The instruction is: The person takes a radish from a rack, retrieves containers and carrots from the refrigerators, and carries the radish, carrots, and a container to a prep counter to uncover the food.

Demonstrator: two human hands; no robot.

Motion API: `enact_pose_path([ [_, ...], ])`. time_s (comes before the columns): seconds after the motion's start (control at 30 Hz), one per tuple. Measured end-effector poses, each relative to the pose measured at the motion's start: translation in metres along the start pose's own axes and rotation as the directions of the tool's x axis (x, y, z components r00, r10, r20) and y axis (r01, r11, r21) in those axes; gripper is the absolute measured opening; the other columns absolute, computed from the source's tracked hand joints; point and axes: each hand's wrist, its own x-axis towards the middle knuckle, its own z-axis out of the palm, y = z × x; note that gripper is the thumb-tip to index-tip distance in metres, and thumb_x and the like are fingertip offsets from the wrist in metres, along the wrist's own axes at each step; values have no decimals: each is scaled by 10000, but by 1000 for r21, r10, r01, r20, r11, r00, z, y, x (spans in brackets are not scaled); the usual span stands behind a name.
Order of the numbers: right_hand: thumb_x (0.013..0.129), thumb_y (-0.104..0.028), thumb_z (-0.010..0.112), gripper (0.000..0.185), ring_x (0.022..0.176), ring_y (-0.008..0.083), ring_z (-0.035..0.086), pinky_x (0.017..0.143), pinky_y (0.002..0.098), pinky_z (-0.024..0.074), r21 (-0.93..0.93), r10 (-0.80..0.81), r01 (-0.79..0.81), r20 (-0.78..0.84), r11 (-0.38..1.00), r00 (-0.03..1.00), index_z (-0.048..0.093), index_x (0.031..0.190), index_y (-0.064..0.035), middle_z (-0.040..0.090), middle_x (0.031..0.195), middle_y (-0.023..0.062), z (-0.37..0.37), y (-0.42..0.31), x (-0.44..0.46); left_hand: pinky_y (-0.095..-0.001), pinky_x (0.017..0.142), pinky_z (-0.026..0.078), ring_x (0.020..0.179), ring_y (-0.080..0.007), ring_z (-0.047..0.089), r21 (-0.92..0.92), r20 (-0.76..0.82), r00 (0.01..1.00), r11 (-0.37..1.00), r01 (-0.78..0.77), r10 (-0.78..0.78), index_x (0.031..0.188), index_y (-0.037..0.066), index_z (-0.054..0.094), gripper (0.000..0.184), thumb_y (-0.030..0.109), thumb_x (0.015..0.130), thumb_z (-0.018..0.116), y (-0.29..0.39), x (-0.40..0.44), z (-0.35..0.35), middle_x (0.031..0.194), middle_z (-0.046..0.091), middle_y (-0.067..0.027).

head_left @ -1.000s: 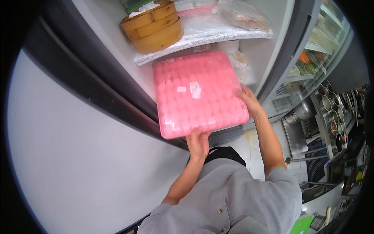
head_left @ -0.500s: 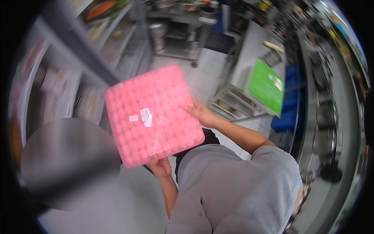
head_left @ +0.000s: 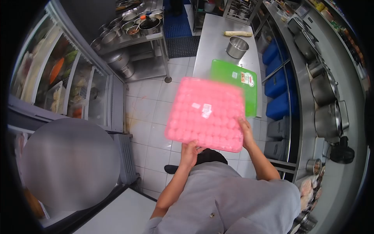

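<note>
pink tray [head_left: 206, 113] has been swung away from the fridge shelves it's seen in front of a second ago, and now it's held out over the white tiled floor [head_left: 150, 109], in front of the grey shirt [head_left: 230, 191]. rows of rounded pink lumps can be made out under a clear shiny cover, with two white stickers stuck on top. what the lumps are can't really be told.

near edge is gripped by the left hand [head_left: 189, 155], thumb up on the rim. right-hand side is gripped by the right hand [head_left: 246, 134], near the close corner. both hands are closed on the tray, but how far the fingers are curled underneath can't be seen.

just past it, a green flat pack [head_left: 235, 79] is partly covered by the tray from this angle; whether they're touching can't be told. that pack is set on the end of a steel table [head_left: 210, 33], with a steel pot [head_left: 237, 48] and a long pale vegetable [head_left: 237, 34] placed further along.

off to the left, a trolley [head_left: 150, 71] is loaded with metal bowls [head_left: 110, 38]; on the right, blue bins [head_left: 277, 103] are stacked under a shelf lined with big pots [head_left: 326, 121].
</note>
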Motion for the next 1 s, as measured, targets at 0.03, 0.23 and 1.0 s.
enact_pose_path([
  [0.03, 989, -350, 548, 532, 1158, 183, 561, 993, 336, 451, -1, 13, -13, 1, 1000, 1000, 449, 1379, -2, 557, 1310, 101, -23, -10, 7, -472, 867, 577, 1095, -266, 637, -2, -12, 1000, 1000, 3, -3, 1327, 41, 446, 479, 134, 885, 604, -10, 14, 21, 1226, 598, -122],
  [0.23, 974, -434, 559, 579, 1125, 174, 566, 971, 309, 444, -138, -47, 26, -151, 990, 987, 507, 1325, 23, 596, 1242, 106, -125, -62, 59, -460, 902, 552, 1068, -263, 648, 91, 36, 963, 960, 263, -267, 1221, -10, 521, 382, 197, 908, 592, -74, 101, 81, 1121, 636, -127],
  [1.0, 1008, -175, 483, 299, 1106, 317, 578, 973, 378, 445, -591, -666, 793, 534, 147, 521, 595, 1209, 15, 627, 1155, 179, 181, -49, 162, -268, 659, 515, 752, -116, 629, 595, -258, 951, 804, 18, 170, 984, 62, 611, 289, 347, 939, 623, 58, 32, -111, 910, 700, -46],
])
